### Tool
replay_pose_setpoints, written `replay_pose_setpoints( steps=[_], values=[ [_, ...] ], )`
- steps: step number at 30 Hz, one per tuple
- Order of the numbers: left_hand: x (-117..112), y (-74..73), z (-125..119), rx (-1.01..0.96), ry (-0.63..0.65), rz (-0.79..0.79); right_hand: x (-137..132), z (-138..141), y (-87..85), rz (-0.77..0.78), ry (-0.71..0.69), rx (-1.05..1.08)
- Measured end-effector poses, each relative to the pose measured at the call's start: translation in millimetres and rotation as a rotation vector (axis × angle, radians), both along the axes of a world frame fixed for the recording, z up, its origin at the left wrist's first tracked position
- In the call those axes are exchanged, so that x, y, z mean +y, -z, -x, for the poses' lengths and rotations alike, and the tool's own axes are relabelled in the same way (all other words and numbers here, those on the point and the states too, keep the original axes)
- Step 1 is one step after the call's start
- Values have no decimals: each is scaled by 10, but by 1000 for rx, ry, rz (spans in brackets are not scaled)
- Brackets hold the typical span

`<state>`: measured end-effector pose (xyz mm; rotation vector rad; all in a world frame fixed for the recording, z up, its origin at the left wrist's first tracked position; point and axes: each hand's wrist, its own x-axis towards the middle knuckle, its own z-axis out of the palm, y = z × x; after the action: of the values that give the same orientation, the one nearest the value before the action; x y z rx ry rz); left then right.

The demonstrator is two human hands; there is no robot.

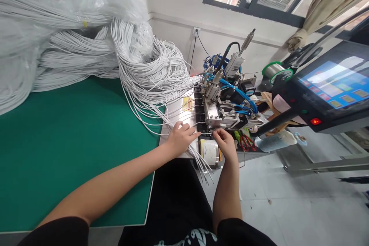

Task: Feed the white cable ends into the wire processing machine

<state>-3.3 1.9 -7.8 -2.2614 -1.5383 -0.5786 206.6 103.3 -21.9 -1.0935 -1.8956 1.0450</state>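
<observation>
A thin white cable [206,133] runs between my two hands, at the front end of a black feed track [199,111] on a wire-processing machine [213,111]. My left hand [181,138] lies over the pale plate beside the track, its fingers closed on the cable. The thumb and forefinger of my right hand [225,143] pinch the cable near its end; the tip itself is hidden. Several loose cable ends [201,161] stick out from under my left hand toward my lap. Other cables lie side by side across the track farther back.
A big heap of white cables [161,69], partly in clear plastic bags [123,4], covers the back of the green table [86,134]. On the right stand a touchscreen panel [337,80], a wire spool [273,71] and red-handled scissors [248,143]. A white-labelled box [209,152] sits below my hands.
</observation>
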Motion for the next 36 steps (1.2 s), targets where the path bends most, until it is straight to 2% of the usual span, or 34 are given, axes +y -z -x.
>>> replay_pose_setpoints(
  steps=[9,17,22,27,29,32,36],
  values=[
    [-19,49,23,-84,-24,-107,87,-15,-30,49,-153,40],
    [-38,3,21,-107,-16,-24,79,92,195,305,-69,311],
    [-27,21,28,-101,-23,-47,33,112,262,335,-16,395],
    [-25,41,50,-101,-27,-71,-190,-77,191,150,159,309],
    [-26,40,61,-98,-19,-83,-343,-216,122,86,185,238],
    [-26,31,76,-91,-8,-65,-610,-430,-31,70,108,55],
    [-23,30,87,-107,-42,-8,-912,-611,-211,66,-84,-168]
  ],
)
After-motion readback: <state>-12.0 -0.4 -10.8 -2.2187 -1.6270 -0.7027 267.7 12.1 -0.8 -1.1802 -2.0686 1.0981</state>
